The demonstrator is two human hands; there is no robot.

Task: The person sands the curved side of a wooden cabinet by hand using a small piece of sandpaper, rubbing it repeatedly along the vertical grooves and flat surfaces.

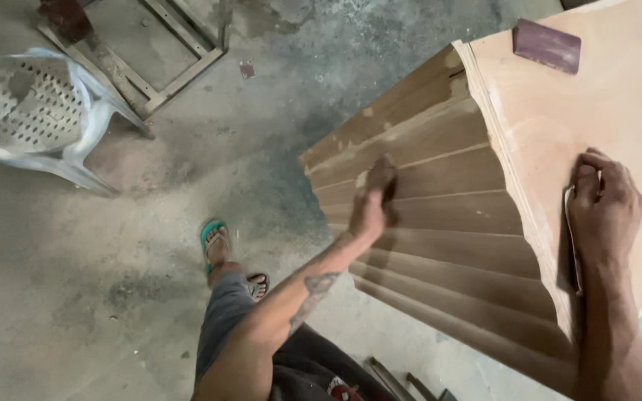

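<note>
A stack of plywood sheets [440, 223] stands fanned out in steps, its top sheet [551, 111] pale and dusty. My left hand [374, 194] reaches down onto the stepped lower sheets, fingers pressed against a board edge; it is blurred and I cannot tell whether it holds anything. My right hand [603, 204] rests on the top sheet near its edge, pressing a thin sheet of sandpaper [569, 223] flat under the palm. A dark maroon sanding block [548, 46] lies at the far end of the top sheet, apart from both hands.
The concrete floor [150, 245] is covered in sawdust. An overturned white plastic chair [35, 111] lies at the left, with a metal frame [150, 59] behind it. My feet in green sandals [217, 241] stand beside the stack. Dark bars [403, 382] lie near the bottom.
</note>
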